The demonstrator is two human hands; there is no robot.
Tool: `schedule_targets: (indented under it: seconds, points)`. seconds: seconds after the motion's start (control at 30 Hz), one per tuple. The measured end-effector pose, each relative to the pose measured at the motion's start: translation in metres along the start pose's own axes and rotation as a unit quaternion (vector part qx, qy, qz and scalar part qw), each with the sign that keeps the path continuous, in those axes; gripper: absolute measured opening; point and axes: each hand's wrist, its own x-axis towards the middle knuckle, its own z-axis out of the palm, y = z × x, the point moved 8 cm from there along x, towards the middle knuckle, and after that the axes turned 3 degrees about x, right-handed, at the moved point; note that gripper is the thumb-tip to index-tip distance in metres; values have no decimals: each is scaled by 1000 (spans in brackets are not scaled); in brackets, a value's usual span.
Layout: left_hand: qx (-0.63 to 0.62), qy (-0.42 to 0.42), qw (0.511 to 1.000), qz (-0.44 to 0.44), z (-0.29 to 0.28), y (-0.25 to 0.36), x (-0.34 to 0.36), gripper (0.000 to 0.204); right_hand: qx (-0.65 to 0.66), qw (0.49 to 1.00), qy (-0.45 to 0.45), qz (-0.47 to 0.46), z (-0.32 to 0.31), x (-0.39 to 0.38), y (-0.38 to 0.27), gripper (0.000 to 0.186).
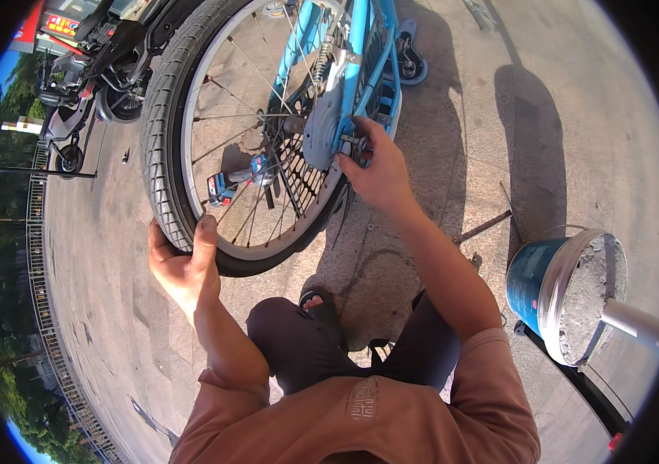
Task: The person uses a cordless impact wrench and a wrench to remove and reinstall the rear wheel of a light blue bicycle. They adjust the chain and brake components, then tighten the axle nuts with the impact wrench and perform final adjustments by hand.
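Observation:
A bicycle wheel with a black tyre [161, 147] and a pale rim stands in front of me, joined to a light-blue bicycle frame [356, 69]. My left hand [186, 267] is closed round the tyre's lower left edge, thumb on the near side. At the hub, my right hand [379, 166] pinches a metal axle end [357, 144] between thumb and forefinger. A grey guard plate [323, 131] lies just left of those fingers. Through the spokes a blue cordless power tool [240, 179] shows on the ground.
To the right stands a blue bucket [526, 282] filled with concrete, a pole rising from it. A metal rod [484, 226] lies on the paving. Parked two-wheelers [105, 69] and a railing [43, 286] are at left. Another person's shoe [410, 58] shows beyond the frame.

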Motion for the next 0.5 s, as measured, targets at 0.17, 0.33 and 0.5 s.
schedule_targets:
  seconds: [0.17, 0.33, 0.5]
  points:
    - [-73, -11, 997, 5, 2, -3, 4, 38, -124, 991, 34, -37, 0, 5, -9, 54]
    - [-82, -6, 997, 10, 3, -1, 3, 37, -131, 990, 52, -30, -3, 9, -7, 46]
    - [-82, -18, 996, 18, 4, 1, 4, 37, -125, 991, 51, -10, -4, 10, -9, 46]
